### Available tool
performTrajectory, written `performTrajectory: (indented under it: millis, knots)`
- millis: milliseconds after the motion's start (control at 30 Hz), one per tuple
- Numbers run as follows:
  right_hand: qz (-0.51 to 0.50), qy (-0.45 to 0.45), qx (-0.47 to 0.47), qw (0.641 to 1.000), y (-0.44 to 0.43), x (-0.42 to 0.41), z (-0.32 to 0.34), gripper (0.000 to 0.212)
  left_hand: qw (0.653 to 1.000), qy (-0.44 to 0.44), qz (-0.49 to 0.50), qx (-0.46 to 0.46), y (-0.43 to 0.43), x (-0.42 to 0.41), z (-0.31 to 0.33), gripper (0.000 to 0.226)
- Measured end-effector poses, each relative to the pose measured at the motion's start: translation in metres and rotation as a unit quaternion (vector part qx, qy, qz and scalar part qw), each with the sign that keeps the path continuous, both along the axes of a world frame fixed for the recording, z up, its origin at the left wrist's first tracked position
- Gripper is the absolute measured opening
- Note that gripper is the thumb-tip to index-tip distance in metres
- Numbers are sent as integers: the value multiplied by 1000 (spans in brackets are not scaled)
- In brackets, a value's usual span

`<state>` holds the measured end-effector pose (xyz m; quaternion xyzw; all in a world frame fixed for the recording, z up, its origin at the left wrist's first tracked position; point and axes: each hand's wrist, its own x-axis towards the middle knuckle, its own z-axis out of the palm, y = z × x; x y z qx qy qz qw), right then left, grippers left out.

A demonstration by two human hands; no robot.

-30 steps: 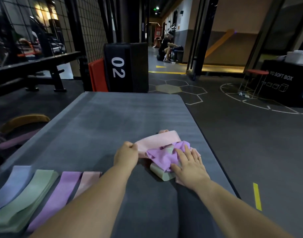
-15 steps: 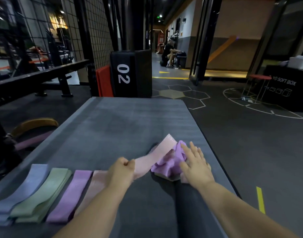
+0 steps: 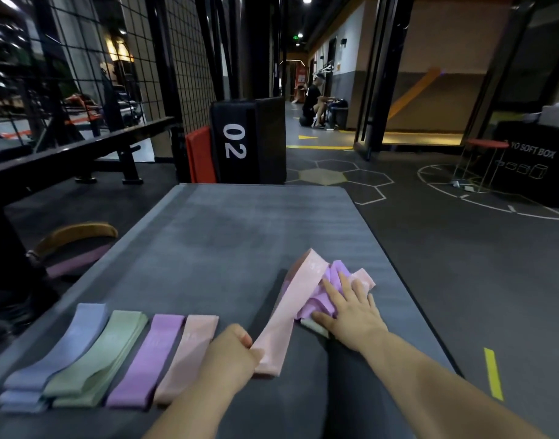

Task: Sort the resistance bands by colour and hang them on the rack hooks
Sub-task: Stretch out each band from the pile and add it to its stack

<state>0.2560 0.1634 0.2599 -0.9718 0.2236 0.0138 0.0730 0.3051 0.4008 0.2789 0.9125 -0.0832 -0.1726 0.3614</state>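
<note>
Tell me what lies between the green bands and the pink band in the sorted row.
A purple band, flat on the grey mat, seen in the head view.

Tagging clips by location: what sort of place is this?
Most likely a gym: a black padded box marked 02, a black bench beside a wire-mesh wall, and fabric resistance bands sorted by colour on a grey mat.

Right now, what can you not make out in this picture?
Head view only:
- The mixed pile: the right hand covers it, so the number of bands is hidden.
- Fingers of the left hand: curled under the hand's back where they grip the pink band.
- Print on that band: blurred.
- Rack hooks: none recognisable.
</note>
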Motion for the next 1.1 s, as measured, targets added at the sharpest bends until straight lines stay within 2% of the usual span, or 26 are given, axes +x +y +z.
performTrajectory:
  millis: [133, 333, 533, 667, 767, 900, 1000, 1100]
  knots:
    - [44, 14, -14, 999, -23, 6, 7, 73, 999, 35, -14, -36, 0, 1, 2, 14]
    - [56, 76, -121, 988, -39, 5, 22, 76, 988, 109, -53, -98, 3, -4, 9, 11]
    - [57, 64, -90, 992, -32, -12, 35, 82, 984, 132, -48, -106, 7, -14, 12, 9]
    - [56, 83, -82, 992, -26, -23, 37, 75, 968, 132, 14, -212, 10, -24, 19, 4]
    - [21, 106, -76, 991, -23, -31, 36, 69, 949, 92, 66, -294, 15, -25, 27, 10]
    - [-2, 91, -74, 993, -14, -38, 40, 64, 950, 35, 94, -295, 25, -30, 37, 14]
    - [8, 60, -82, 995, -1, -42, 49, 64, 954, 63, 80, -283, 28, -47, 40, 10]
    - [2, -32, -47, 998, 25, -52, 59, 54, 957, 97, 46, -270, 26, -70, 38, 10]
